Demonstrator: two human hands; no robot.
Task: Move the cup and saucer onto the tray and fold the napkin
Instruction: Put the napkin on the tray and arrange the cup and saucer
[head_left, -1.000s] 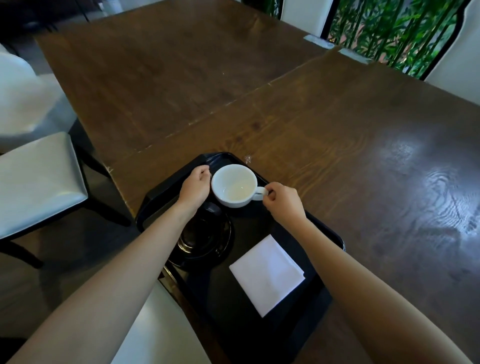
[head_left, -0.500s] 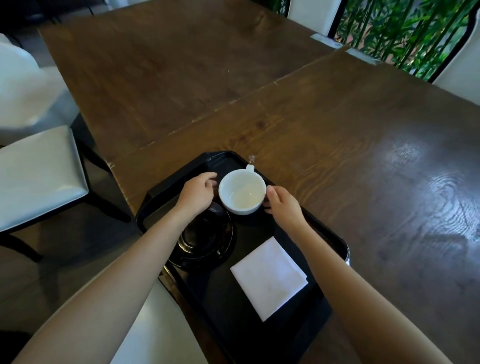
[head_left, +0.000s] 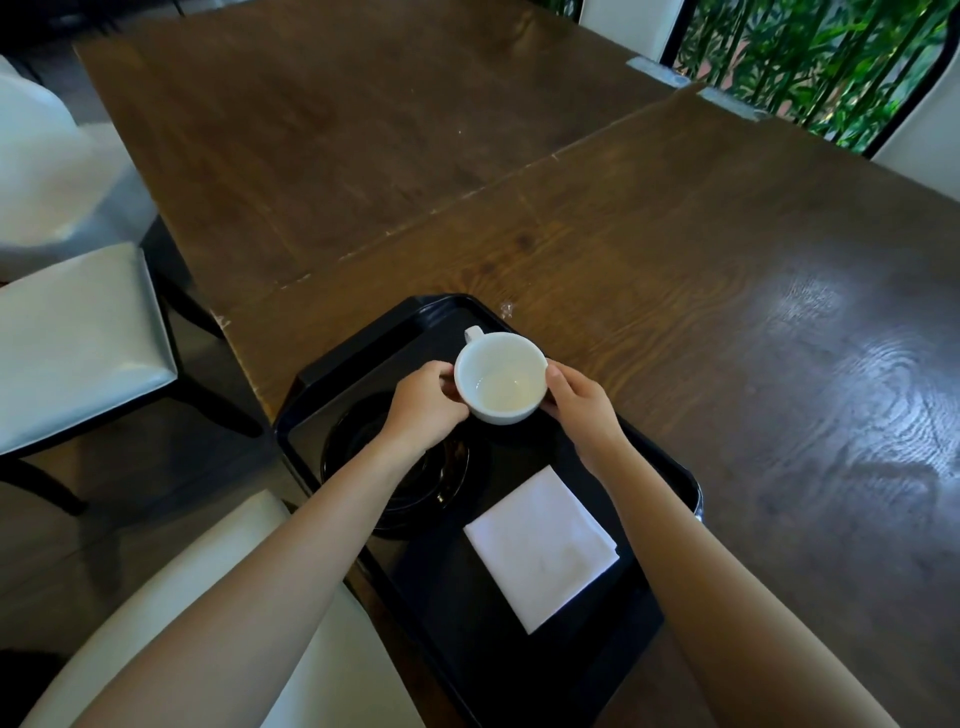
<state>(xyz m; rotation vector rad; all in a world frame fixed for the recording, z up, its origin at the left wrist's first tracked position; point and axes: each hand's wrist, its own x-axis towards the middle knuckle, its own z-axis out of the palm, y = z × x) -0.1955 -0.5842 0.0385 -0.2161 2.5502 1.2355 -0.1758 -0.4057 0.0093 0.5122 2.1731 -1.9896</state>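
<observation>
Cup (head_left: 500, 379), handle far, is clasped by left hand (head_left: 423, 402) and right hand (head_left: 579, 408), each grip curled round its side; saucer (head_left: 353, 447) lies partly hidden behind the left.

On my feed, the left forearm (head_left: 291, 545) and right forearm (head_left: 701, 571) show bare right to the frame's edge; left hand (head_left: 423, 402) and right hand (head_left: 579, 410) are bare too.

White cup (head_left: 501, 382) upright at far end of black tray (head_left: 363, 338), handle pointing away; black saucer (head_left: 353, 441) beside it; white napkin (head_left: 540, 548) folded square.
</observation>
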